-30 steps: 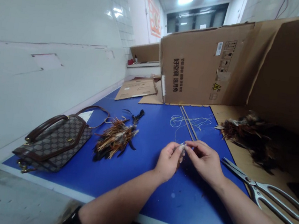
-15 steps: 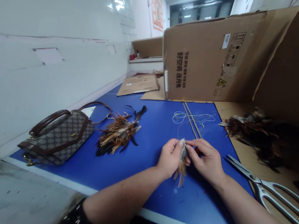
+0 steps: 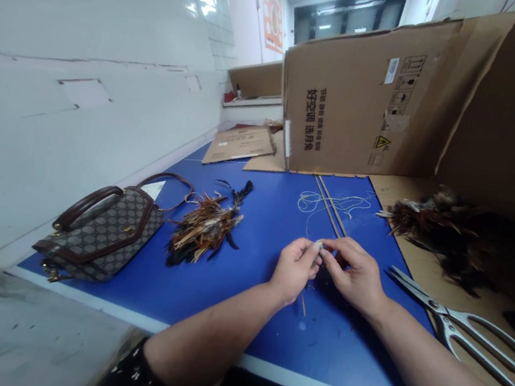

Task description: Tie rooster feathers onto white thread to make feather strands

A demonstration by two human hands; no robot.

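Fingers closed, my left hand (image 3: 295, 267) pinches the pale quill end of a small bunch of feathers (image 3: 318, 247). Most of this bunch is hidden behind the fingers, and one thin tip shows below the hand. My right hand (image 3: 356, 273) meets it from the right, thumb and forefinger pinched at the same pale end. A thin thread (image 3: 309, 220) runs from my fingertips up to a loose tangle on the blue tabletop (image 3: 242, 294).
To the left lie a bundle of brown and black feathers (image 3: 203, 230) and a patterned handbag (image 3: 103, 234). Large scissors (image 3: 449, 315) and more dark feathers (image 3: 432, 222) rest on cardboard at right. Two thin sticks (image 3: 330, 207) lie ahead, before a big cardboard box (image 3: 351, 116).
The feathers that hung below my hands are now mostly out of sight behind my left fingers. Both hands stay in nearly the same place.
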